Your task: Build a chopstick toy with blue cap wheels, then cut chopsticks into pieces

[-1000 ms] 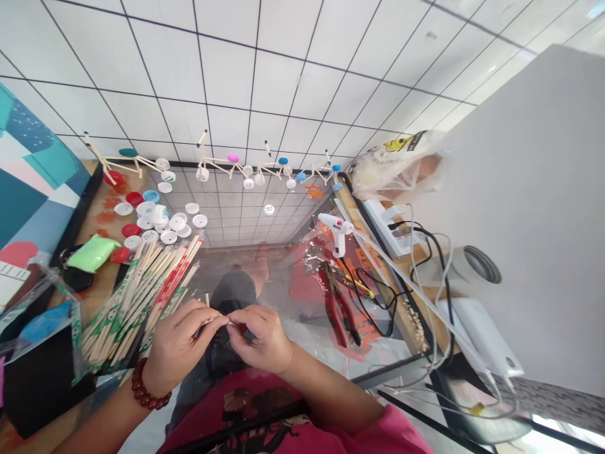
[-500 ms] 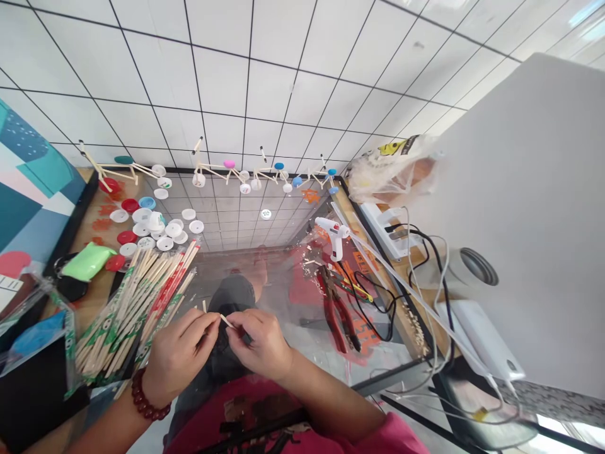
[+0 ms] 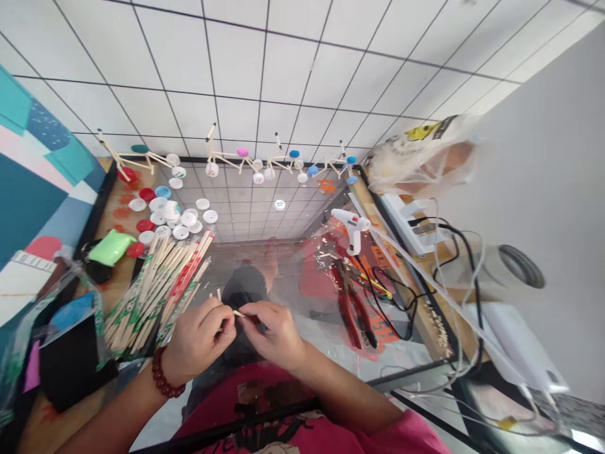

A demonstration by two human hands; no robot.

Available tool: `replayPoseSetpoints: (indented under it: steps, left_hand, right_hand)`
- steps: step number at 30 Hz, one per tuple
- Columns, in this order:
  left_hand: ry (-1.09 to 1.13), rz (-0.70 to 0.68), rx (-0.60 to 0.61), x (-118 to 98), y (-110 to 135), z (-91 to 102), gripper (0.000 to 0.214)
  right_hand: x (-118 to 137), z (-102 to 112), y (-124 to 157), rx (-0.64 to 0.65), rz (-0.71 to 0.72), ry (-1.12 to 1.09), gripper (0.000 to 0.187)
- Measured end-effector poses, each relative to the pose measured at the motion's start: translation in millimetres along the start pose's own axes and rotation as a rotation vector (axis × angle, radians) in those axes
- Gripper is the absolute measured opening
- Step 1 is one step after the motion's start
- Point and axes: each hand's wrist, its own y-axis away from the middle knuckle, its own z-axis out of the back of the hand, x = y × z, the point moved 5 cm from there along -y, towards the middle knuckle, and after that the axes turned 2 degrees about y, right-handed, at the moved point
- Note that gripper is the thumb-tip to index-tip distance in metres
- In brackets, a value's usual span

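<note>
- Pale wood is the centre of the work: a short wooden stick [image 3: 239,313] is lying crosswise between the two hands, above the person's lap.
- The left hand [image 3: 198,337], wearing a red bead bracelet [image 3: 165,378], is curling almost closed, with its thumb and forefinger apparently pinching one end of the stick to steady it.
- The right hand [image 3: 274,334] is closing in a tight pinch at the other end. A small dark red bit is showing by its fingertips, but I cannot tell what it is.
- Wrapped bamboo chopsticks [image 3: 158,296] are lying in a loose pile just beside the left hand, seemingly kept close for easy reach.
- A white glue gun [image 3: 350,227] and red-handled pliers [image 3: 352,302] are resting on the glass tabletop [image 3: 283,271], probably placed there for the right hand.
- Bottle caps [image 3: 174,221] and green modelling clay [image 3: 112,248] are sitting farther left, while stick-and-cap models [image 3: 231,156] are standing along the far edge, away from the hands.
</note>
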Motion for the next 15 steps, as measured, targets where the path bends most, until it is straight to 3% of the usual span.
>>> replayPoseSetpoints:
  steps: [8,15]
  left_hand:
    - [-0.153,-0.126,0.005,-7.6,1.6,-3.8,0.011]
    - [0.025,-0.053,0.026,-6.0,2.9,-5.9,0.013]
  right_hand:
    - [3.0,-3.7,1.2,0.029,0.055,0.023,0.009]
    - [5.6,-0.8,-0.6,0.026,0.113,0.050,0.017]
